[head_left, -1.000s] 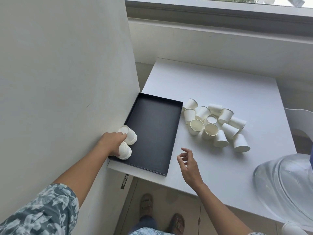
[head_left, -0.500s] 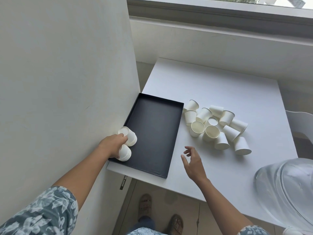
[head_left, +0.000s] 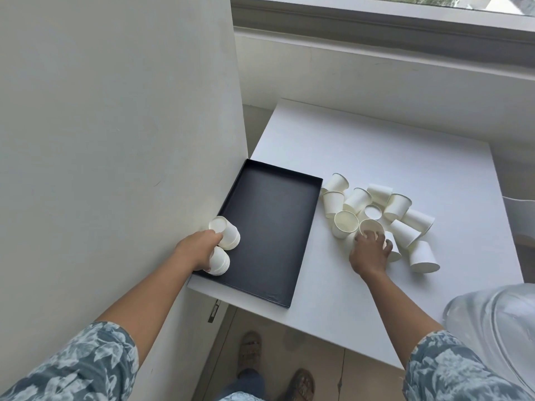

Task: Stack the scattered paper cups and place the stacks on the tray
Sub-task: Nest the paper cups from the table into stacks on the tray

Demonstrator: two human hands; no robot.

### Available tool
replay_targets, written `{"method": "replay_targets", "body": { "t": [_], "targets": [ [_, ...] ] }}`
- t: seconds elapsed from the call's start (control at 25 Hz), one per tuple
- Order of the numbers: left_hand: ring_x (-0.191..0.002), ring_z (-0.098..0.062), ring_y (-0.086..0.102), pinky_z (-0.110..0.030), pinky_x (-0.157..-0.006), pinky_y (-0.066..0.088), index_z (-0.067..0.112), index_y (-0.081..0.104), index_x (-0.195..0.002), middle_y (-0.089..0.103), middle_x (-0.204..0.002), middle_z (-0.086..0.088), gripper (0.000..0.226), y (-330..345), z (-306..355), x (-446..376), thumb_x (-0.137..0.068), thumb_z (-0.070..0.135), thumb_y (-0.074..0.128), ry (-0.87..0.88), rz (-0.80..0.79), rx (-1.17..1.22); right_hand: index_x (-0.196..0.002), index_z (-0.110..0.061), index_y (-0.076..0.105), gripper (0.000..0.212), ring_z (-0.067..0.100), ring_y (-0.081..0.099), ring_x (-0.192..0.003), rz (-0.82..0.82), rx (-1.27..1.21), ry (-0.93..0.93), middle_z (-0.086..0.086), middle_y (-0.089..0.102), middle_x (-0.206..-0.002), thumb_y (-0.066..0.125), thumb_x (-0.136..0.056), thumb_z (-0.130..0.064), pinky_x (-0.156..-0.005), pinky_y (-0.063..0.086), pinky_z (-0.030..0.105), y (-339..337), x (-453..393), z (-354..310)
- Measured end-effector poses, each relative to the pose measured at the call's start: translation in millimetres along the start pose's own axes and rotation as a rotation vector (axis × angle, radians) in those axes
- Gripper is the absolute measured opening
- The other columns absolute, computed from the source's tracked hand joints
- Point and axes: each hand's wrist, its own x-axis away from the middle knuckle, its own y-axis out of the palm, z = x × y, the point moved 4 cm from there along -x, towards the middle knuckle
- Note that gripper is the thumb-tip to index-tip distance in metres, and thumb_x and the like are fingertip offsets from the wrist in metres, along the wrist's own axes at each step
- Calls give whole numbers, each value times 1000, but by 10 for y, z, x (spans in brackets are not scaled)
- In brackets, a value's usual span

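From the head view, two short stacks [head_left: 225, 245] were seen lying at the near left corner of the black tray [head_left: 269, 227], steadied by the curled left hand [head_left: 197, 248], presumably against rolling. The right hand [head_left: 369, 251] was closed on one cup [head_left: 371, 227] in the scattered cups [head_left: 405, 215] on the counter [head_left: 405, 157], likely for stacking.

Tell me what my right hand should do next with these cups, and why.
Probably close the right hand on the upright cup its fingers touch and nest it into the upright cup beside it. About a dozen loose cups remain; the left hand rests at two stacks in the black tray.
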Motion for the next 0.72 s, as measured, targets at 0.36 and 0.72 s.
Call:
{"method": "replay_targets", "body": {
  "t": [0.36,0.72],
  "targets": [
    [-106,-19,50,-33,-76,45,20,51,-113,48,-117,5,67,-196,242,82,-62,52,81,30,270,-83,-111,-17,73,34,25,55,-117,321,-434,100,4,67,-113,53,-89,-1,-104,23,41,11,277,65],
    [-119,-19,48,-42,-97,47,26,39,-138,43,-128,6,91,-299,1130,68,-64,51,86,240,304,419,-106,-15,64,19,25,66,-92,414,-1275,55,4,69,-99,55,-97,0,-78,45,11,-44,899,-346]
  ]
}}
